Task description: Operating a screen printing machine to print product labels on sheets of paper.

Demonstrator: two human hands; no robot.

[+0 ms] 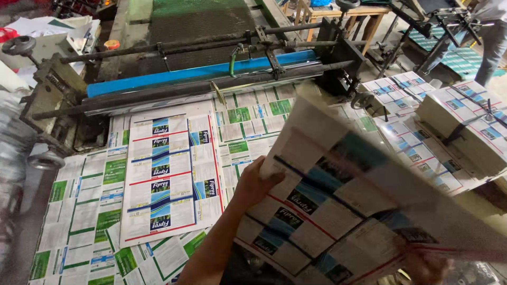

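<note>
Paper-covered machine bed under a blue roller; both hands' fingers pinch a printed sheet.

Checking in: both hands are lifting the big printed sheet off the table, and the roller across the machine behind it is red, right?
Not quite. The head view shows the long roller across the machine is blue, not red. The rest holds: the left hand grips the large printed sheet of blue-and-white carton blanks at its left edge and the right hand holds its lower right, above the table covered in printed sheets.
</note>
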